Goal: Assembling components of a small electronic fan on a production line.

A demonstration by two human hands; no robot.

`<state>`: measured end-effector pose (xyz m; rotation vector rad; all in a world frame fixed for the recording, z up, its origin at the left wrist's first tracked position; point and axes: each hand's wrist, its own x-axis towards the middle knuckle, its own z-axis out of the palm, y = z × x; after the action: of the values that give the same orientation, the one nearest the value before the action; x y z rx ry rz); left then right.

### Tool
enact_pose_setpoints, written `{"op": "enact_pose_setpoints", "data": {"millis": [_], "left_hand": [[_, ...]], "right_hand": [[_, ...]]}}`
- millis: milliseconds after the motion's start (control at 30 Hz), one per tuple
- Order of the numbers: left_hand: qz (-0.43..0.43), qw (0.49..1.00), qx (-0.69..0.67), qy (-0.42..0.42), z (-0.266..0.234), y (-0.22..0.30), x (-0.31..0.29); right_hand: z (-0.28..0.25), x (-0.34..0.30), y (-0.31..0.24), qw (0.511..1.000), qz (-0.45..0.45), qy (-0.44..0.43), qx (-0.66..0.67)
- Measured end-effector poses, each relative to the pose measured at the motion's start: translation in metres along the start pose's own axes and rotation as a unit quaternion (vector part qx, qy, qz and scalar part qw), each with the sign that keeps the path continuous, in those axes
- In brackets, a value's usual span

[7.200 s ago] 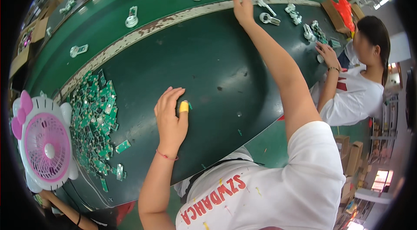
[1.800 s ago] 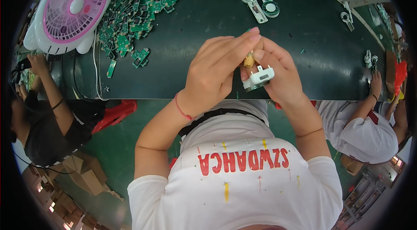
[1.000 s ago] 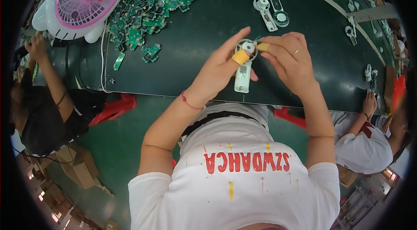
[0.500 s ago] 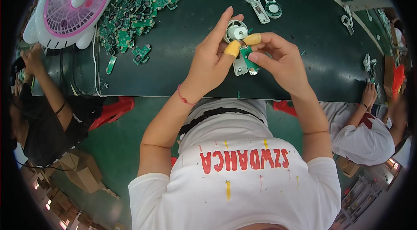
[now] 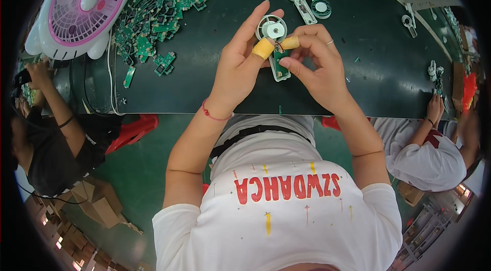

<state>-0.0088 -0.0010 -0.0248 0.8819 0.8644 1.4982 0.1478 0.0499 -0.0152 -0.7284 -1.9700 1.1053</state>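
My left hand is closed around a small white handheld-fan housing, a round head with a motor in it and a narrow handle. The handle points toward me, and a green circuit board lies along it. My right hand has its thumb pressed on the board's edge. Its index finger and my left thumb, both wrapped in yellow, meet at thin wires between head and board. The fingers hide part of the handle and the wires' ends.
A heap of green circuit boards lies left, beside a white-and-pink fan and its cable. Two white housing parts lie beyond my hands. People sit at both sides; a person's hand is at the table edge right.
The circuit board, earlier slanted beside the handle, now lies in line with it. Both hands and the housing have moved slightly left and away from me.
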Motion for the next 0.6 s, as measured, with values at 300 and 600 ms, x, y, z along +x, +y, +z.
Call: {"op": "enact_pose_setpoints", "data": {"millis": [300, 600], "left_hand": [[0.001, 0.999, -0.02, 0.042, 0.002, 0.001, -0.001], [0.087, 0.994, 0.005, 0.07, 0.031, -0.015, 0.009]], "right_hand": [[0.005, 0.005, -0.001, 0.998, 0.024, -0.026, -0.055], [0.003, 0.007, -0.004, 0.965, 0.212, -0.112, 0.108]]}}
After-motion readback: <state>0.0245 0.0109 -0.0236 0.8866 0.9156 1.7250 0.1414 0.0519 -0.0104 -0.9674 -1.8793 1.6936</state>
